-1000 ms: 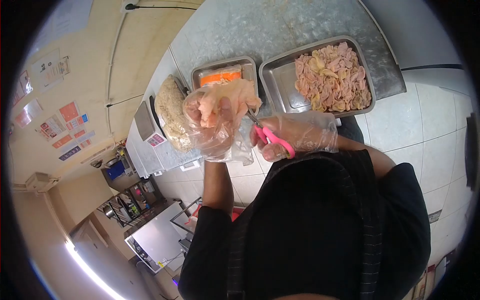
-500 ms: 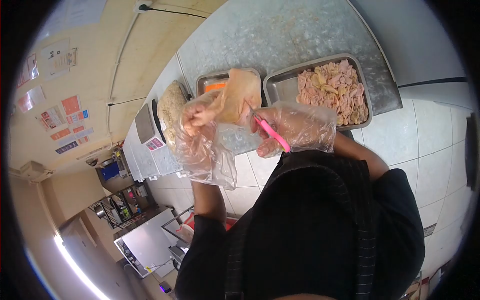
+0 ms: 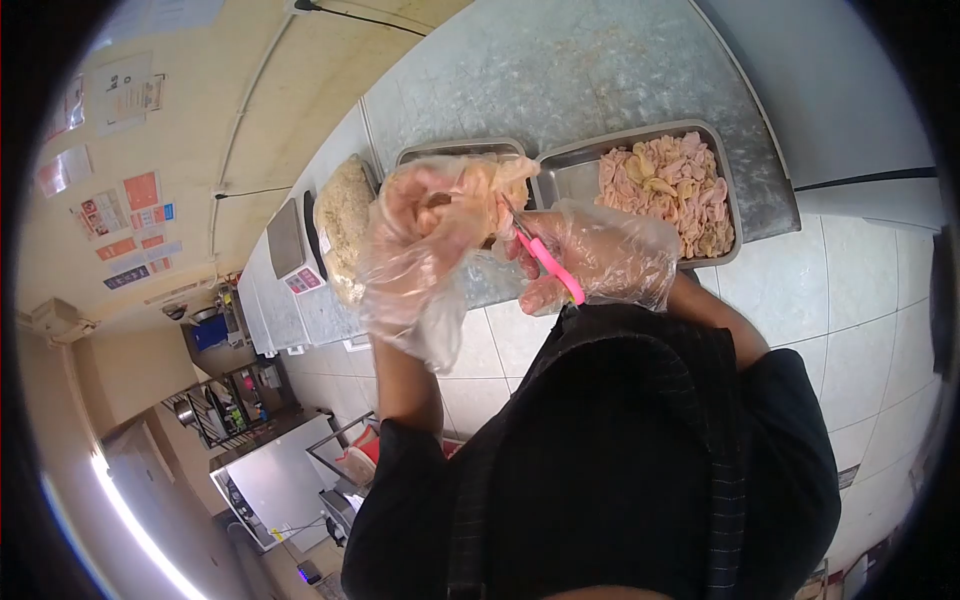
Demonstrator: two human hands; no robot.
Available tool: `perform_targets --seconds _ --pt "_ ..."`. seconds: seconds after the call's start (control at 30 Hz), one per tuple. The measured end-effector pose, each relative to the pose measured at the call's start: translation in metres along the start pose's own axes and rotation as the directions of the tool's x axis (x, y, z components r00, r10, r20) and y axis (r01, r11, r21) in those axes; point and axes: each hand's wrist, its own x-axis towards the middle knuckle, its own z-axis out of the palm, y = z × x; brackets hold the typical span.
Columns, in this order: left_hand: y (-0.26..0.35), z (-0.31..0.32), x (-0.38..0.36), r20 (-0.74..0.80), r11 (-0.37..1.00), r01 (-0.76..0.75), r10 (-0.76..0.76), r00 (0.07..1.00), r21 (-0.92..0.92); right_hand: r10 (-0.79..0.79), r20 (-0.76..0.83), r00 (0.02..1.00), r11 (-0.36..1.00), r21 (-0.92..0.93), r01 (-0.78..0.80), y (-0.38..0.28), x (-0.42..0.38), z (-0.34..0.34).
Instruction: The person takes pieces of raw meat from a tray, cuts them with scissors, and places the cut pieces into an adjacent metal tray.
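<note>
Worktop [image 3: 600, 70] — scissors [image 3: 552, 267] in right hand [image 3: 590, 250]

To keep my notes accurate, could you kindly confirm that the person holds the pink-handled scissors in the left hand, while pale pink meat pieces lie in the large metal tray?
Not quite: the head view shows the pink-handled scissors in the right hand, not the left. The pale pink meat pieces do lie in the large metal tray.

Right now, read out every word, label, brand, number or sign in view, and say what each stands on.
No text reads clearly.
White wall sheet: large characters, too blurred.
Red wall posters: print too small.
Scale panel: markings too small.
Pink scissors: no lettering shows.
</note>
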Motion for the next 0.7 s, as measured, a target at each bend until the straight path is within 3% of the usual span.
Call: perform_targets --seconds 0.1,0.3,0.5,0.7 --pt "-0.003 0.009 0.009 -0.030 0.992 0.115 -0.117 0.993 -0.059 -0.056 -0.036 0.998 0.998 0.012 0.057 -0.002 -0.001 -0.001" --pt "-0.011 0.023 0.019 0.066 0.969 0.236 -0.232 0.971 -0.068 -0.036 0.002 0.999 0.999 0.012 0.036 -0.005 -0.006 -0.004" --pt "-0.026 0.012 0.018 0.097 0.951 0.307 -0.310 0.946 0.042 -0.142 0.104 0.984 0.951 0.290 0.106 0.003 -0.005 0.002" --pt "-0.044 -0.007 0.005 0.022 0.941 0.274 -0.284 0.959 0.199 0.011 0.074 0.997 0.942 0.335 -0.035 -0.019 -0.019 -0.006"
